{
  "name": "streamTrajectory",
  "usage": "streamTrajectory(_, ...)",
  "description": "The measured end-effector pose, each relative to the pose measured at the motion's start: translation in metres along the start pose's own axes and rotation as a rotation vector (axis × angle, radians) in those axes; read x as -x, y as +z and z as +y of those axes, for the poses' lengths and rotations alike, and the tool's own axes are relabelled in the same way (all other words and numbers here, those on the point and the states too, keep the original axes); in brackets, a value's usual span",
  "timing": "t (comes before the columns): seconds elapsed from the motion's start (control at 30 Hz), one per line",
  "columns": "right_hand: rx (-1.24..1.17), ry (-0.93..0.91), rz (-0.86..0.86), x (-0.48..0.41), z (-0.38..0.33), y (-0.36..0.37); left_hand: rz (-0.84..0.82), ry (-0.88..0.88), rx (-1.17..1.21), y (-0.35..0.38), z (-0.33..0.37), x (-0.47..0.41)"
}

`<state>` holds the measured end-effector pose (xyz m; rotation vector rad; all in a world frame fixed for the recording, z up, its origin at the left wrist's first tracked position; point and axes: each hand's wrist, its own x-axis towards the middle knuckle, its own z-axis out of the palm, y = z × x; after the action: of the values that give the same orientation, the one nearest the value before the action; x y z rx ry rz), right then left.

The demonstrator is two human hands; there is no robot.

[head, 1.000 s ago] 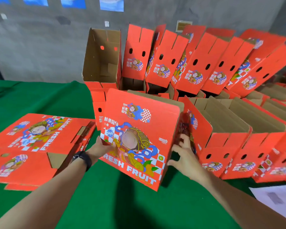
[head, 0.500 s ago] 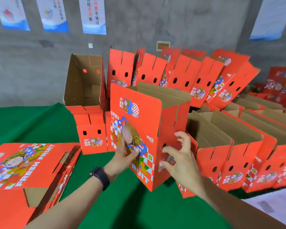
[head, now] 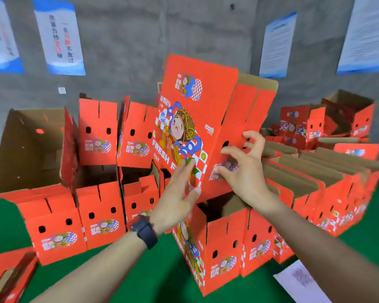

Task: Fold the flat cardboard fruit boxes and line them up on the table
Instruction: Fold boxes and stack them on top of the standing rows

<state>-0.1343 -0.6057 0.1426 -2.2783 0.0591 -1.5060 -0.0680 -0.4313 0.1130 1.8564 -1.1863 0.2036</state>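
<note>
Box aloft over the folded boxes on the table; left hand flat on its printed face, right hand fingertips spread on its side; no closed grip, only a squeeze, so it may slip and topple the row

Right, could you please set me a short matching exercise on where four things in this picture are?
Things:
1. raised box
2. wristwatch
3. white sheet of paper
4. flat boxes

Places:
A. lower left corner of the view
B. up in the air, above the folded boxes
C. lower right corner of the view
D. on the left wrist

Pairs: 1-B, 2-D, 3-C, 4-A.
</note>
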Motion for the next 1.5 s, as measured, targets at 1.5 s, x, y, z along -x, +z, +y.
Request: streamTrajectory(1.5, 0.470, 0.253, -0.008, -0.056, 0.173, -0.024, -0.448, -0.260, -0.592, 0.100, -0.065, -0.125)
